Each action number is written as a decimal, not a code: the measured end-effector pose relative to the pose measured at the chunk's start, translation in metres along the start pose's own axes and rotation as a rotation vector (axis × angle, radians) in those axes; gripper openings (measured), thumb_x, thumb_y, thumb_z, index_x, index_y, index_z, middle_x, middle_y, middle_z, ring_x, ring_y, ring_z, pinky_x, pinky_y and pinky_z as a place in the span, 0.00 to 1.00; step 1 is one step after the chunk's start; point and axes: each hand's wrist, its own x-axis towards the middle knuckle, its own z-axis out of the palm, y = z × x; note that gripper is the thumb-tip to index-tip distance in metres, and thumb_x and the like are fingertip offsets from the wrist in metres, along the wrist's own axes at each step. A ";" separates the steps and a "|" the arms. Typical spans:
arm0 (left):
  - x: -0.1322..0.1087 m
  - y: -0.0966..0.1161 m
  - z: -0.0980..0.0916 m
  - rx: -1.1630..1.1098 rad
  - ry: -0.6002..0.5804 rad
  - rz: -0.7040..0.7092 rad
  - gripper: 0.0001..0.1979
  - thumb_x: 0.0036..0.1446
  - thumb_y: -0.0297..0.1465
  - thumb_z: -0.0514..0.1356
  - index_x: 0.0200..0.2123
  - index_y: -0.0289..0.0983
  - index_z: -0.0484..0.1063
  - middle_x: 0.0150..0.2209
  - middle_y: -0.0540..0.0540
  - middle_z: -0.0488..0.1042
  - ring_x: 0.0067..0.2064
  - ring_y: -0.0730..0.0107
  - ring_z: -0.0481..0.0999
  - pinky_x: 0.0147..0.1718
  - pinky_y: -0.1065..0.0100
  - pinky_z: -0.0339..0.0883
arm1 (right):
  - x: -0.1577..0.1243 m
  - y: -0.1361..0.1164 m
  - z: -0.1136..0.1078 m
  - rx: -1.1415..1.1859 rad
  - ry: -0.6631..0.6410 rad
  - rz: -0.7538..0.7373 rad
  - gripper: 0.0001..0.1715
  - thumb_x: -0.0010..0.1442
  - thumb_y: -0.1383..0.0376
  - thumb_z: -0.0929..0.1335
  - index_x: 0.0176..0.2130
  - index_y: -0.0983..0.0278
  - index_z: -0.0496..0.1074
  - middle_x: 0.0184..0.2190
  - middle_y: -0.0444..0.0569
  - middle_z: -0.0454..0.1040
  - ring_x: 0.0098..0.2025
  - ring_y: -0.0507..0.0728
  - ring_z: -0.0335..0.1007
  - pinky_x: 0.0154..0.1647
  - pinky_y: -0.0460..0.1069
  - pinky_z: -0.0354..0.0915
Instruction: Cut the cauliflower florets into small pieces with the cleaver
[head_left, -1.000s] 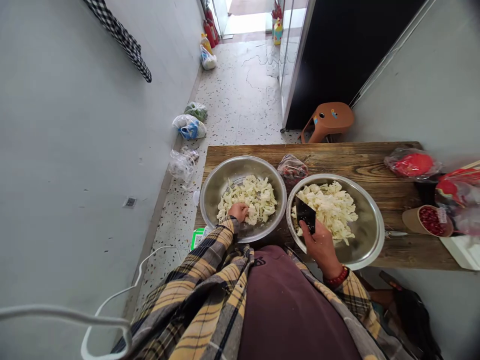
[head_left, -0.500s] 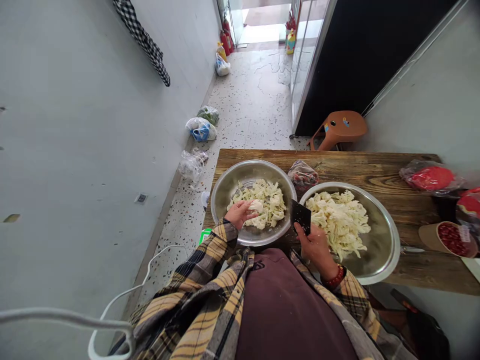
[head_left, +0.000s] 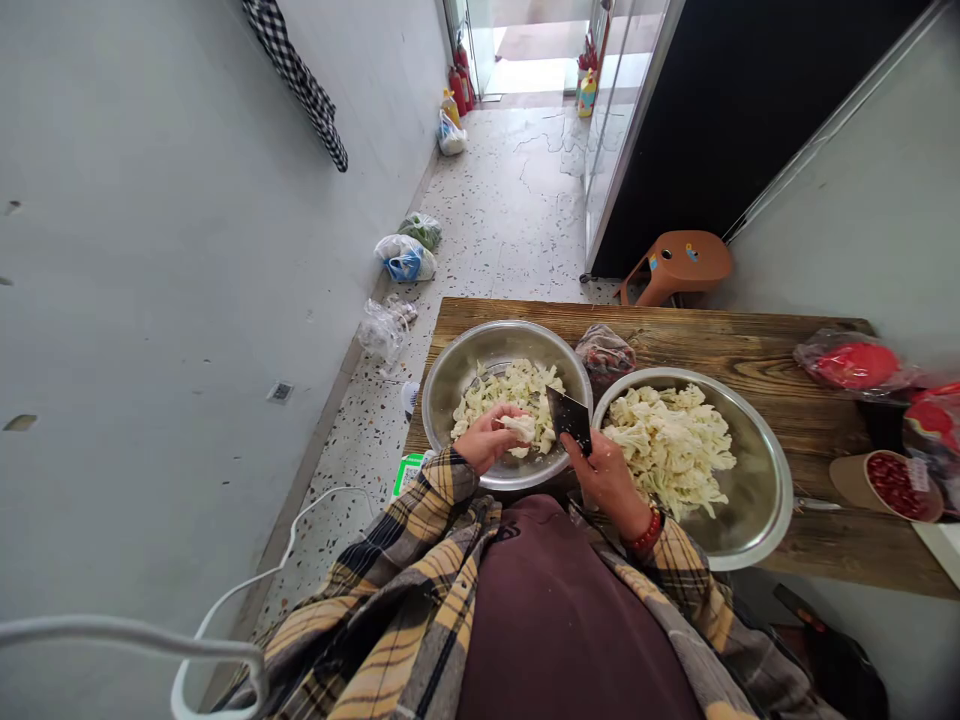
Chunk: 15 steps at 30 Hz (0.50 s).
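Observation:
My left hand (head_left: 491,440) pinches a white cauliflower piece (head_left: 519,428) above the left steel bowl (head_left: 450,372). Smaller cut cauliflower (head_left: 517,385) lies inside that bowl. In my right hand (head_left: 604,475) is a cleaver (head_left: 570,420) with a dark, wide blade, its handle hidden by the fingers. The blade hangs over the right side of the left bowl, close to the held piece but apart from it. To the right, a larger steel basin (head_left: 761,500) holds a heap of cauliflower florets (head_left: 671,445).
Both bowls stand on a wooden table (head_left: 705,335). Behind them lies a bag with reddish contents (head_left: 606,352). A knife (head_left: 817,505), a tub of red pieces (head_left: 892,485) and a red wrapped package (head_left: 855,362) are at right. A brown stool (head_left: 686,262) stands beyond the table.
My right hand has moved the cleaver left, from the gap between the bowls to over the left bowl. My left hand has shifted slightly right and down with the cauliflower piece.

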 end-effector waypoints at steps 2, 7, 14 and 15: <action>-0.001 -0.001 0.001 0.040 -0.032 0.012 0.19 0.39 0.30 0.69 0.37 0.33 0.73 0.38 0.43 0.75 0.34 0.71 0.74 0.33 0.69 0.70 | 0.000 0.000 -0.004 -0.013 0.017 0.000 0.19 0.65 0.55 0.59 0.32 0.63 0.70 0.22 0.47 0.71 0.24 0.55 0.66 0.26 0.48 0.61; -0.001 -0.003 0.007 0.093 -0.008 -0.011 0.23 0.40 0.37 0.70 0.40 0.33 0.75 0.36 0.44 0.74 0.30 0.76 0.71 0.28 0.73 0.68 | 0.000 -0.002 -0.012 -0.028 0.037 -0.039 0.18 0.65 0.57 0.59 0.36 0.64 0.71 0.27 0.49 0.74 0.29 0.56 0.71 0.30 0.48 0.64; 0.000 -0.008 0.021 0.296 0.072 -0.042 0.21 0.36 0.42 0.70 0.31 0.33 0.74 0.25 0.52 0.66 0.25 0.79 0.64 0.22 0.75 0.64 | 0.002 -0.009 -0.025 -0.073 -0.033 -0.234 0.17 0.65 0.64 0.60 0.51 0.63 0.68 0.47 0.54 0.75 0.49 0.59 0.72 0.48 0.52 0.68; 0.000 -0.008 0.022 0.346 0.071 -0.035 0.20 0.38 0.42 0.68 0.30 0.33 0.74 0.23 0.53 0.65 0.24 0.80 0.63 0.21 0.76 0.63 | 0.003 -0.010 -0.027 -0.085 -0.065 -0.264 0.18 0.66 0.65 0.60 0.54 0.62 0.66 0.50 0.52 0.73 0.52 0.58 0.70 0.50 0.52 0.67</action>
